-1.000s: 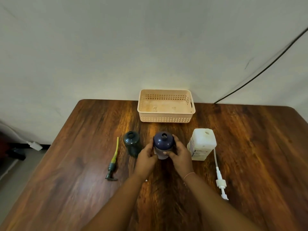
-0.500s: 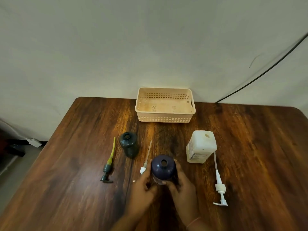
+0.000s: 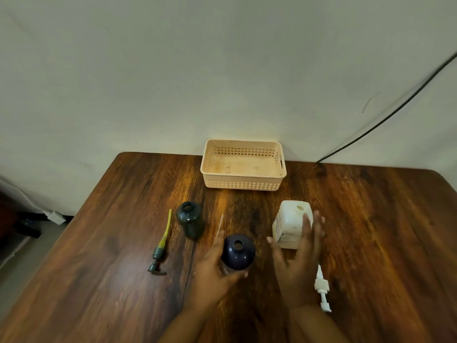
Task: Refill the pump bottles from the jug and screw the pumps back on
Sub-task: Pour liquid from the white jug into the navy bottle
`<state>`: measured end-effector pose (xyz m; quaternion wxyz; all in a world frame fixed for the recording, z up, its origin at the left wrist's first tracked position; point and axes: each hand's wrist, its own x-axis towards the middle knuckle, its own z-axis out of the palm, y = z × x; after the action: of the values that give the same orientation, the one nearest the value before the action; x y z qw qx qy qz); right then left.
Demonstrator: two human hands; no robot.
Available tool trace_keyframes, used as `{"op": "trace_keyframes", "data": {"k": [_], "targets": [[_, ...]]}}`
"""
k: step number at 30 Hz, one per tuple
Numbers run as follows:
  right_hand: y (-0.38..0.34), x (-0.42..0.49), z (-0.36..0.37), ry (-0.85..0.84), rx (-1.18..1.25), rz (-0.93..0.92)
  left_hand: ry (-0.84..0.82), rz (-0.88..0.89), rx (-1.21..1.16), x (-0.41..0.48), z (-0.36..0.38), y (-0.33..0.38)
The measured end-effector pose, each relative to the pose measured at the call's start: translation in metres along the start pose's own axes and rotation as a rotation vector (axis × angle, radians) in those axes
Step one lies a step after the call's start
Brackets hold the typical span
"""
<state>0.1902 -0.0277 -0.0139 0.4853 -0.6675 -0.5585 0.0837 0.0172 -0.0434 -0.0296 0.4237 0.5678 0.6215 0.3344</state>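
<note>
Head view: left hand [image 3: 210, 271] grips navy bottle [image 3: 238, 252]

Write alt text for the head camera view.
A left hand holds an open dark blue bottle on a wooden table while the open right hand reaches toward a white jug. An open green bottle, two loose pumps and a basket lie around.

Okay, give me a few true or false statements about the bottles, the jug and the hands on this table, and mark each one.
1. The left hand holds the dark blue bottle. True.
2. The blue bottle has its pump screwed on. False: its neck is open.
3. The basket holds the green bottle. False: the green bottle stands on the table.
4. The right hand is open, in front of the white jug. True.
</note>
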Motion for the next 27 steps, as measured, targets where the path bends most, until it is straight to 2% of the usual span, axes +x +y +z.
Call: {"op": "trace_keyframes", "data": {"k": [2,4,7,12,27], "targets": [[0.003,0.024,0.003,0.011,-0.098,0.100,0.016,0.018,0.065,0.006,-0.001,0.007],[0.007,0.038,0.008,-0.049,-0.153,0.192,0.017,0.016,0.102,0.011,-0.002,0.014],[0.015,0.043,0.014,-0.114,-0.092,0.292,0.012,-0.013,0.124,0.016,-0.003,0.022],[0.015,0.039,0.006,-0.095,-0.045,0.321,0.026,-0.056,0.136,0.023,-0.005,0.031],[-0.014,-0.019,-0.021,-0.025,-0.057,0.475,-0.136,-0.095,0.276,0.033,-0.008,0.042]]}}
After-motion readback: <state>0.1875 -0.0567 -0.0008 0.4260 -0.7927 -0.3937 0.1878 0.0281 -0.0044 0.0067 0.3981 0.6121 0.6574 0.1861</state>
